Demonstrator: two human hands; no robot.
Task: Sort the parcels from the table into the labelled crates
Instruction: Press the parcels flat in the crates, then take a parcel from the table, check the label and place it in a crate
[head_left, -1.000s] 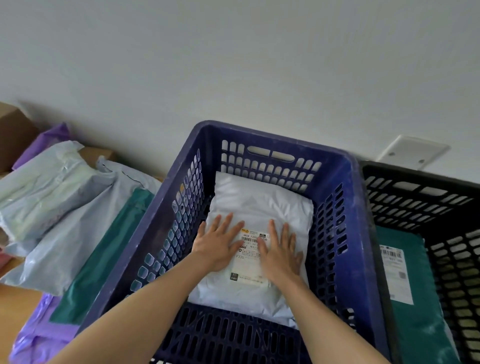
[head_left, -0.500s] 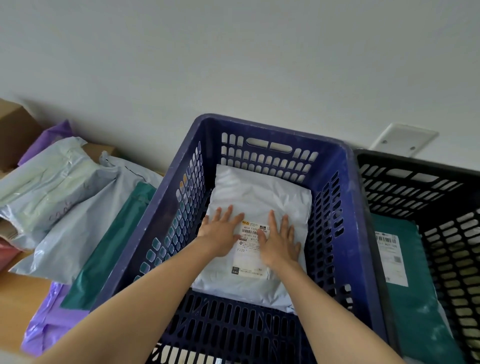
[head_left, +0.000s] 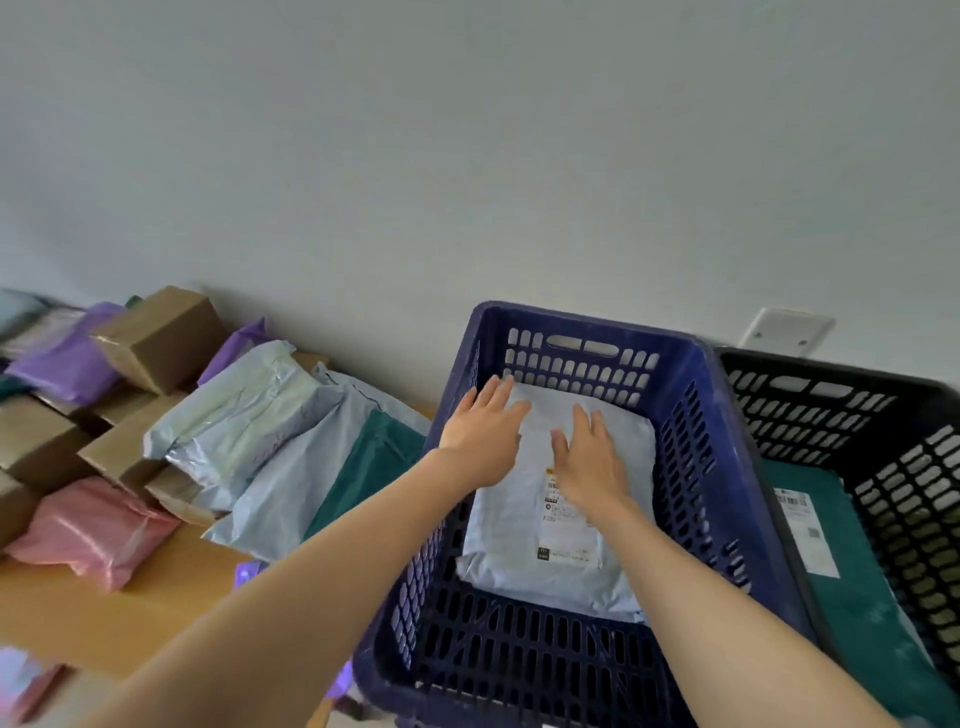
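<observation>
A pale grey parcel (head_left: 524, 551) with a white shipping label lies flat on the floor of the blue crate (head_left: 717, 467). Both my hands are above it with straight, spread fingers. My left hand (head_left: 483, 431) hovers over the parcel's far left corner near the crate's left wall. My right hand (head_left: 589, 457) is over the parcel's upper middle, covering part of the label. Whether either palm touches the parcel is unclear. A black crate (head_left: 883, 415) stands to the right with a dark green parcel (head_left: 862, 608) inside.
On the wooden table (head_left: 104, 613) at left lie several parcels: grey mailers (head_left: 249, 415), a green one (head_left: 369, 457), a pink one (head_left: 88, 530), purple ones (head_left: 67, 358) and brown cardboard boxes (head_left: 161, 338). A white wall plate (head_left: 787, 330) sits behind the crates.
Both hands have lifted and moved toward the far end of the grey parcel, the left hand drifting leftward. The view has swung up and left, showing more of the table.
</observation>
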